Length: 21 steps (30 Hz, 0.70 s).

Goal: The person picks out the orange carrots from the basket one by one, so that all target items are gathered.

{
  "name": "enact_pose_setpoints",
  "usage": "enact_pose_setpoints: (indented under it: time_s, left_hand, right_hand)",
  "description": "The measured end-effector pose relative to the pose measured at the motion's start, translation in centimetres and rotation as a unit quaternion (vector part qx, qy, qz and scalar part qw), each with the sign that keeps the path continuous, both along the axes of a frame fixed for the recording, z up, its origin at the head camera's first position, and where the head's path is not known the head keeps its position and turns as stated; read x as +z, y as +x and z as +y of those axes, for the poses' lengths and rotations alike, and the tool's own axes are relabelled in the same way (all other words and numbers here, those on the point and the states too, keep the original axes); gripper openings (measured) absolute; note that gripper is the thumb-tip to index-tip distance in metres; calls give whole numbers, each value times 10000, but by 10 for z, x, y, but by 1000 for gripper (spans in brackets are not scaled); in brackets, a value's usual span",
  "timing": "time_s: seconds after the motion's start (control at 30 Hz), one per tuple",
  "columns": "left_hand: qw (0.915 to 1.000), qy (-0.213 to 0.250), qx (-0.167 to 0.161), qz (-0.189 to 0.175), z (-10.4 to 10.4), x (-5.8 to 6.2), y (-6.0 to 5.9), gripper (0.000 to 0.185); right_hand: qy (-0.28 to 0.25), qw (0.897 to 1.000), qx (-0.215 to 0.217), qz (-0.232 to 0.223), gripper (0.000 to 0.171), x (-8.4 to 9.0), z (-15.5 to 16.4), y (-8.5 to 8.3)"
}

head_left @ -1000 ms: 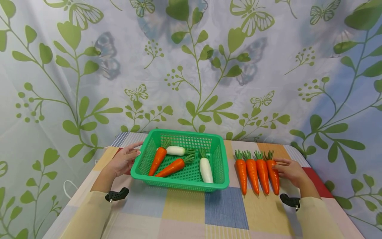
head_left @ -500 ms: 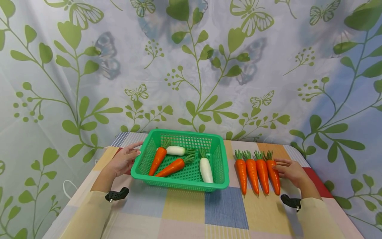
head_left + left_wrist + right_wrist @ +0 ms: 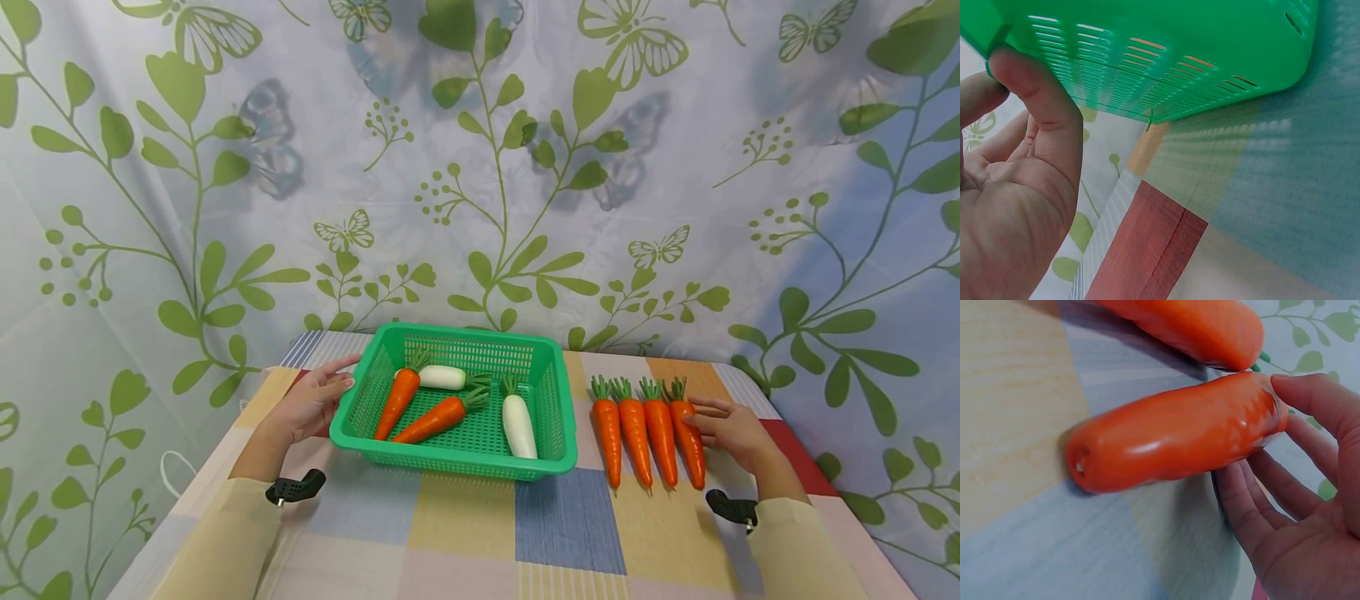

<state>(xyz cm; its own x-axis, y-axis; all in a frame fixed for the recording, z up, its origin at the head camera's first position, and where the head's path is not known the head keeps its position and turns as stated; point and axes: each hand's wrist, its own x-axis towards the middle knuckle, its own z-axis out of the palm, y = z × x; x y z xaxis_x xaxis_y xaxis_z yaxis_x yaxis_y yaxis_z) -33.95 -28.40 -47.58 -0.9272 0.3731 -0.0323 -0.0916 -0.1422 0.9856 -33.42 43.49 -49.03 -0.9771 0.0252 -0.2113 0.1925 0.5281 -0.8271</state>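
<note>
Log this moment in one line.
left hand: touches green basket; right hand: pinches rightmost carrot; inside basket: two carrots, two white radishes

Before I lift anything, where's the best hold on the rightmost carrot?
I'd pinch the rightmost carrot just below its green top, coming from the right: it's thickest there, tapering toward you, and another carrot lies close on its left. Your right hand is on that side.

The basket (image 3: 450, 459) stands far on the table (image 3: 457, 533), before the cloth backdrop (image 3: 480, 192). Inside, the middle carrot (image 3: 435, 420) lies between the left carrot (image 3: 397, 403) and right radish (image 3: 518, 427), the far radish (image 3: 442, 378) behind it. Right of the basket lie four carrots (image 3: 635, 435) in a row, the right hand (image 3: 733, 431) at the rightmost carrot (image 3: 689, 446); the left hand (image 3: 303, 407) is at the basket's left.
</note>
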Motion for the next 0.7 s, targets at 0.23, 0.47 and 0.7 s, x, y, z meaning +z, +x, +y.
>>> enact_pose_setpoints:
  time_s: [0.23, 0.47, 0.7]
  left_hand:
    - [10000, -36, -4, 26, -1, -3, -2, 64]
    - [9999, 56, -92, 89, -1, -2, 0, 65]
    - [10000, 30, -42, 74, -1, -1, 2, 66]
  right_hand:
    - [-19, 9999, -137, 29, 81, 1, -4, 3]
    - [-96, 9995, -293, 98, 79, 1, -7, 8]
    - [100, 9984, -502, 250, 78, 2, -10, 11]
